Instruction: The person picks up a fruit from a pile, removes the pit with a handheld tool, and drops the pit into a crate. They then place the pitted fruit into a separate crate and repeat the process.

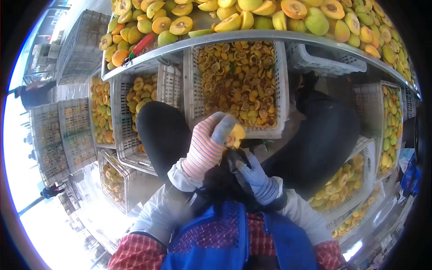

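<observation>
My left hand (204, 144), in a striped knit glove, is closed round a yellow peach half (236, 136), its cut face turned outward. Just below the fruit, my right hand (259, 179), gloved in pale blue, grips a black tool (237, 163); its working end is blurred and I cannot tell its kind. Both hands meet over my lap, between my knees. Beyond them, a white crate (191, 85) holds many small, curved, brownish-yellow fruit pieces (238, 81).
A metal-edged table (252, 34) heaped with whole and halved peaches (317, 22) runs across the front. On it lies a red-handled tool (143, 44). Crates of fruit stand at left (128, 135) and right (371, 162), close by my legs. Stacked crates (81, 45) rise at far left.
</observation>
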Demonstrator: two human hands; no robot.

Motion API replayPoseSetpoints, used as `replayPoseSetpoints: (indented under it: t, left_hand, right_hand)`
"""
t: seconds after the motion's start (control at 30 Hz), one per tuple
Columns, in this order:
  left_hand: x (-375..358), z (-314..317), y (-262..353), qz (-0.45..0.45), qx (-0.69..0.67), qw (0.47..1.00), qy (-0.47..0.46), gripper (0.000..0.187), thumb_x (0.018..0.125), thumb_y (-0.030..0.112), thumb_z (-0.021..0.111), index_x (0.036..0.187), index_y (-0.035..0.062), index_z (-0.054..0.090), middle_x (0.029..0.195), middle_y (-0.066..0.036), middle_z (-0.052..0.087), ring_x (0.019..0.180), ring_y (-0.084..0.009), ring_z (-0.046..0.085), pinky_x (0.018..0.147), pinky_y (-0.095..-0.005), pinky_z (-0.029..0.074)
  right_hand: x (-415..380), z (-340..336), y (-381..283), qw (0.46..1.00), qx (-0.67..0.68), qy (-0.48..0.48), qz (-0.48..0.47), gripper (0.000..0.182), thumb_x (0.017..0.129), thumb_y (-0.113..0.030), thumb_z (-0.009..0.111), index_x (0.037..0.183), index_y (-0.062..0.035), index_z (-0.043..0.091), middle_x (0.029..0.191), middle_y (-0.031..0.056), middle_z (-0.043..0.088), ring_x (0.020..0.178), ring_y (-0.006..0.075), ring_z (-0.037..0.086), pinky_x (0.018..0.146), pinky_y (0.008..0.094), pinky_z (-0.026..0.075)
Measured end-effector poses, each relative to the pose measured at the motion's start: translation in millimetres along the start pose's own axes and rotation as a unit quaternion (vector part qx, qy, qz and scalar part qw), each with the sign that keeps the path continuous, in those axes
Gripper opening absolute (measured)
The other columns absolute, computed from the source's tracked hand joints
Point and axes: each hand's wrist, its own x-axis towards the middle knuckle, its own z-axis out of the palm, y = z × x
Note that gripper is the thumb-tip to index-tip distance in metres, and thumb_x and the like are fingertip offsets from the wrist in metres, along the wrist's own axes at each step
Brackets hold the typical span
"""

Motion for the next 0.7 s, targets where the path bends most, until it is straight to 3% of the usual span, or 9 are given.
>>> replayPoseSetpoints:
  t: [0.13,0.23,0.3,0.4,0.5,0.6,0.7]
  left_hand:
    - [9,-3,-4,0.041,0.001,0.999,-0.027,0.033,0.093,0.031,0.055,0.098,-0.0011,0.061,0.079,-0.003,0.06,0.071,-0.0068,0.053,0.065,-0.0224,0.044]
    - [10,-7,-6,0.04,0.005,0.998,-0.044,0.037,0.094,0.035,0.053,0.098,-0.0011,0.061,0.082,-0.005,0.063,0.075,-0.0094,0.056,0.068,-0.0234,0.045]
    - [10,-6,-7,0.051,0.004,0.998,-0.038,0.039,0.094,0.037,0.052,0.098,-0.0013,0.061,0.084,-0.006,0.064,0.076,-0.0107,0.058,0.07,-0.0239,0.046]
    - [11,-2,-16,0.076,-0.007,0.997,-0.014,0.041,0.094,0.039,0.052,0.099,-0.001,0.061,0.085,-0.007,0.065,0.073,-0.0107,0.058,0.068,-0.0236,0.046]
    - [11,1,-21,0.063,-0.048,0.997,-0.004,0.04,0.094,0.038,0.051,0.1,-0.0007,0.061,0.084,-0.007,0.065,0.073,-0.0108,0.059,0.068,-0.0229,0.047]
    - [13,-6,-22,0.118,0.065,0.991,-0.012,0.039,0.094,0.037,0.052,0.1,-0.0001,0.062,0.083,-0.006,0.065,0.069,-0.0098,0.058,0.064,-0.022,0.046]
    - [21,-21,-19,0.219,0.199,0.954,-0.051,0.032,0.093,0.03,0.054,0.099,-0.0004,0.062,0.076,-0.005,0.062,0.068,-0.0127,0.057,0.066,-0.0279,0.049]
  right_hand:
    - [-2,6,-17,0.962,0.23,-0.1,0.104,0.036,0.095,-0.037,0.05,0.115,-0.0076,0.052,0.079,0.0041,0.053,0.051,0.0087,0.045,0.044,0.0235,0.038]
    - [4,10,-42,0.926,0.26,-0.141,0.235,0.04,0.095,-0.048,0.045,0.1,-0.0103,0.055,0.063,-0.0008,0.044,0.04,0.0071,0.034,0.033,0.0239,0.029]
    - [6,17,-44,0.899,0.321,-0.17,0.243,0.044,0.095,-0.053,0.04,0.091,-0.0114,0.054,0.056,-0.003,0.036,0.036,0.0067,0.028,0.029,0.0235,0.025]
    - [12,11,-31,0.793,0.487,-0.249,0.267,0.045,0.096,-0.053,0.038,0.092,-0.0106,0.055,0.056,-0.0021,0.035,0.037,0.0066,0.03,0.03,0.022,0.027]
    - [14,8,-26,0.756,0.529,-0.282,0.261,0.047,0.096,-0.052,0.038,0.093,-0.0088,0.055,0.056,-0.0017,0.035,0.037,0.0064,0.03,0.029,0.0214,0.027]
    - [13,6,-22,0.764,0.52,-0.256,0.284,0.048,0.096,-0.052,0.038,0.093,-0.0074,0.055,0.057,-0.0014,0.037,0.037,0.0063,0.032,0.03,0.0213,0.028]
    - [16,8,-22,0.729,0.551,-0.261,0.312,0.047,0.096,-0.051,0.036,0.094,-0.0068,0.053,0.057,-0.0009,0.039,0.037,0.0065,0.033,0.031,0.0217,0.031]
